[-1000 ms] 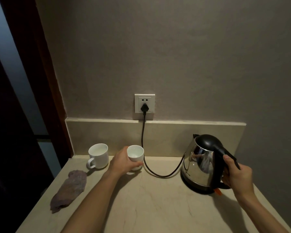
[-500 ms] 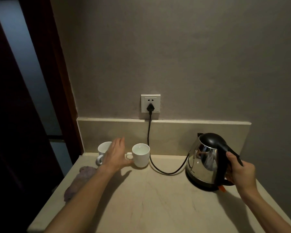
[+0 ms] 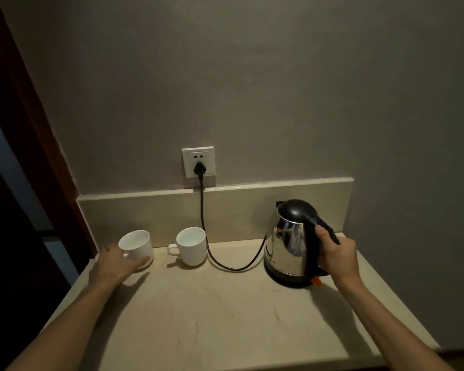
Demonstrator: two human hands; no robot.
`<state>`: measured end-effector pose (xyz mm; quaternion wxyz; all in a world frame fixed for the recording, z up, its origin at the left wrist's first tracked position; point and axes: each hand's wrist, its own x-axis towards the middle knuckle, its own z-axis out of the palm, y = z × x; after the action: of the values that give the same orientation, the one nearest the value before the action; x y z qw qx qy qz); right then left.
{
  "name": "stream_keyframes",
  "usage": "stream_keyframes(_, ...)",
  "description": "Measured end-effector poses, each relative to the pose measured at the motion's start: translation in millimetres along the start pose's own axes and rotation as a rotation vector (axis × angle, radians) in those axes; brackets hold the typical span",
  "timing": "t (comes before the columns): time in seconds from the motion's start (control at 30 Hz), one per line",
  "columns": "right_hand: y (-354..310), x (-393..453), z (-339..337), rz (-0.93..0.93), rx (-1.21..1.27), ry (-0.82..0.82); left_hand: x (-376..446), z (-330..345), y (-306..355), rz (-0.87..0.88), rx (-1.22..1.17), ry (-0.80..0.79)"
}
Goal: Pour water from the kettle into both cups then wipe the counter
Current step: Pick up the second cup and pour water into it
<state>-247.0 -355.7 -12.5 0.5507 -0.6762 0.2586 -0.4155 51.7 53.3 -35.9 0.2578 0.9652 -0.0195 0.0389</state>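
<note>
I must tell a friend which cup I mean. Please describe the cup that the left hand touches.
On the pale stone counter, left of the white wall socket, stand two white ceramic cups. It is the cup nearest the counter's left end, with the left hand around its base; the other cup stands free.

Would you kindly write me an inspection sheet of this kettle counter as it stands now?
Surface: pale stone counter, no spill visible in the dim light.
Job's things: kettle upright on its base; left cup and right cup upright, apart.
Clutter: nothing seen.
Hands: left hand grips the left cup; right hand grips the kettle handle.
Cables: black cord runs from the wall socket to the base, looping close by the right cup.
Surroundings: grey wall, dark door frame at left.
</note>
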Motion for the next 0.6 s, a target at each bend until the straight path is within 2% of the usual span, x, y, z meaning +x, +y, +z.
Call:
stream_keyframes(0.13,-4,-2,-1,-0.015,-0.002,-0.022,2,11,7,-0.034,-0.127,0.006)
stream_keyframes(0.6,0,1,0,0.018,-0.002,-0.021,10,16,19,-0.057,-0.161,0.069)
